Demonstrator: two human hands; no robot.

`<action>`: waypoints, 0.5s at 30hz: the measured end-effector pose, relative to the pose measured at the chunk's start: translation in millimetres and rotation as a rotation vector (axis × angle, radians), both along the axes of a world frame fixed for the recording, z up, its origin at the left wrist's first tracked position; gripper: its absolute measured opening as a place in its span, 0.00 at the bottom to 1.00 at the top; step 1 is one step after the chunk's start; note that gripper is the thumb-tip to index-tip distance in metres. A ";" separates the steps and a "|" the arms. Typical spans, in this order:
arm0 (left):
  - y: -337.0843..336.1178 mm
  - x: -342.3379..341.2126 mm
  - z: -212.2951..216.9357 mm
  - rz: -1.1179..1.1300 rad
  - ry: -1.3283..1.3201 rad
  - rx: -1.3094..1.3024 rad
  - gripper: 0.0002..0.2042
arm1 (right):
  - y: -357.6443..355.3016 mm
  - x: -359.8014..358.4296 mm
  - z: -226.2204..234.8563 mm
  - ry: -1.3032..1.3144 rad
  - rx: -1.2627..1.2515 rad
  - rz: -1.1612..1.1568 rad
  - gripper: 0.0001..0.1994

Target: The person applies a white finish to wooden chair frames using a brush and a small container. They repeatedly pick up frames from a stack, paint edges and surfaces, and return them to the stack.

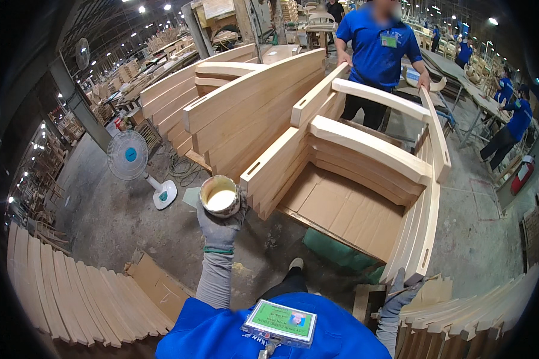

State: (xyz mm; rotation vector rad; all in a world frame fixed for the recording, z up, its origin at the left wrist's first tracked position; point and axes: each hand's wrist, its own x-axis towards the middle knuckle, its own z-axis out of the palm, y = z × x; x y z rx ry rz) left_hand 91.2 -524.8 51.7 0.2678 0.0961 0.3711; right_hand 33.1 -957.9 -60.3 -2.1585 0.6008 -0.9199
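My left hand (221,226), in a grey glove, is closed around a small round pot (220,196) with pale cream liquid in it and drips on its rim. It holds the pot upright, left of the near end of a slotted wooden side piece (269,173). My right hand (398,299), also gloved, is low on the right at the near end of the other slotted side piece (426,251). Its fingers look bent around something thin, which I cannot make out. Curved crosspieces (371,149) join the two side pieces into a frame, stacked on more frames over cardboard (341,194).
Across the stack a co-worker in blue (374,48) grips the frame's far ends. More wooden frames (251,102) stand to the left, beside a white fan (127,155). Curved wooden slats are piled near me at left (72,287) and right (461,317).
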 end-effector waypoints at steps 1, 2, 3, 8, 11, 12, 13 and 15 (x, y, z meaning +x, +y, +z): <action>4.3 1.5 -4.3 -0.013 0.010 -0.018 0.24 | -0.4 -3.0 5.2 0.011 -0.069 0.002 0.29; 8.1 3.2 -7.4 -0.001 0.020 0.028 0.24 | -0.4 -7.2 9.7 -0.029 0.084 0.103 0.27; 6.1 7.5 -7.4 0.018 -0.007 0.113 0.23 | -2.7 -11.9 15.6 -0.071 0.232 0.190 0.24; 1.6 17.4 -14.6 0.079 -0.013 0.366 0.23 | -5.3 -24.7 40.5 -0.145 0.565 0.400 0.13; 5.6 9.3 -8.6 -0.001 0.029 0.289 0.22 | -21.2 -24.2 42.8 0.022 0.348 0.430 0.17; 8.9 9.7 -12.2 -0.016 -0.056 0.378 0.22 | -18.9 -23.3 38.4 -0.028 0.447 0.424 0.17; 9.7 13.6 -16.0 -0.028 -0.142 0.465 0.22 | -16.9 -22.2 36.8 -0.081 0.544 0.421 0.16; 4.3 18.3 -17.5 0.251 0.008 1.174 0.22 | -16.4 -24.0 44.1 -0.051 0.476 0.419 0.16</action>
